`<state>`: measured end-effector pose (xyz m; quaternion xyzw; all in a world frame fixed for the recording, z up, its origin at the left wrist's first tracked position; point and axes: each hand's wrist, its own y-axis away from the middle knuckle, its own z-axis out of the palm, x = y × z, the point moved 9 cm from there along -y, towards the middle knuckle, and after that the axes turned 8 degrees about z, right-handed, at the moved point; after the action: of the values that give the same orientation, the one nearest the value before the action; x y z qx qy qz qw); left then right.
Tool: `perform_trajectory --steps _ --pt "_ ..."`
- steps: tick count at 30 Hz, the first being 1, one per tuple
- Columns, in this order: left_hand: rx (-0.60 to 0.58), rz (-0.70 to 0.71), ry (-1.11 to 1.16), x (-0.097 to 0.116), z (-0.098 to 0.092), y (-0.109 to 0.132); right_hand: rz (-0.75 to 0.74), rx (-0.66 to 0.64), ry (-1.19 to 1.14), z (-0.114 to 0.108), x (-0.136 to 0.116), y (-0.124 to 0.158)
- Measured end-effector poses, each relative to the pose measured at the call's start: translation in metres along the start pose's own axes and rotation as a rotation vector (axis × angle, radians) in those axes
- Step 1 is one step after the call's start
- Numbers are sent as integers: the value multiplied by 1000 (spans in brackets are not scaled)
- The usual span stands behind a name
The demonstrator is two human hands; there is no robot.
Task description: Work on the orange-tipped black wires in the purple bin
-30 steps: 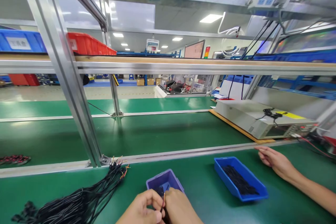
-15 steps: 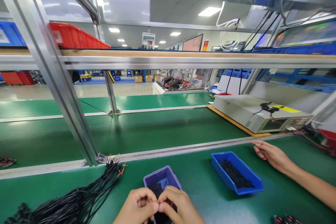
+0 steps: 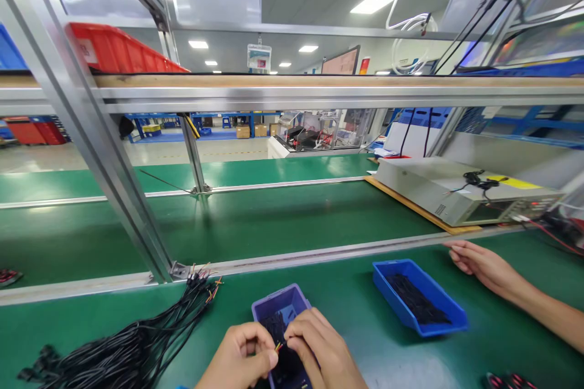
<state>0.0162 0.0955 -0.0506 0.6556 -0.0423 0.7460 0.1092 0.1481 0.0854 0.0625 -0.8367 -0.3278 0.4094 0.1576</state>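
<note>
My left hand (image 3: 244, 354) is closed in a pinch on a thin cable, whose yellow and red wire ends (image 3: 278, 347) stick out past the fingertips. Just to the right, my right hand (image 3: 322, 349) has its fingers pressed together close to those wire ends; whatever is in them is too small or hidden to name. Both hands are over a purple bin (image 3: 259, 311) holding small black parts (image 3: 275, 323), partly covered by the hands. Left of them lies a bundle of black cables (image 3: 123, 349) with stripped, coloured wire ends pointing away from me.
A blue tray (image 3: 457, 316) of black pieces stands to the right. Beyond it another person's hand (image 3: 477, 261) reaches in over the green bench (image 3: 347, 292). A grey instrument (image 3: 438, 185) sits at the back right, and a metal post (image 3: 123, 194) rises at the left.
My hands have drawn slightly apart, the right shifting right and up, so more of the coloured wire ends shows. The camera view has shifted a little. The other person's hand looks much the same.
</note>
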Motion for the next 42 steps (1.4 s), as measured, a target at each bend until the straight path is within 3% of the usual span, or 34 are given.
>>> perform_trajectory --steps 10,16,21,24,32,42 --pt "7 -6 54 1 2 2 11 -67 -46 11 3 4" --pt "-22 -40 59 4 3 2 191 -23 -222 6 20 3" --pt "-59 -33 18 2 5 3 34 9 -165 -1 4 1" --pt "-57 -30 11 2 6 3 -39 -26 -47 1 -4 2" --pt "-59 -34 14 9 8 5 -183 45 199 -1 -20 5" --pt "-41 -41 14 7 7 5 -209 73 278 -4 -24 4"
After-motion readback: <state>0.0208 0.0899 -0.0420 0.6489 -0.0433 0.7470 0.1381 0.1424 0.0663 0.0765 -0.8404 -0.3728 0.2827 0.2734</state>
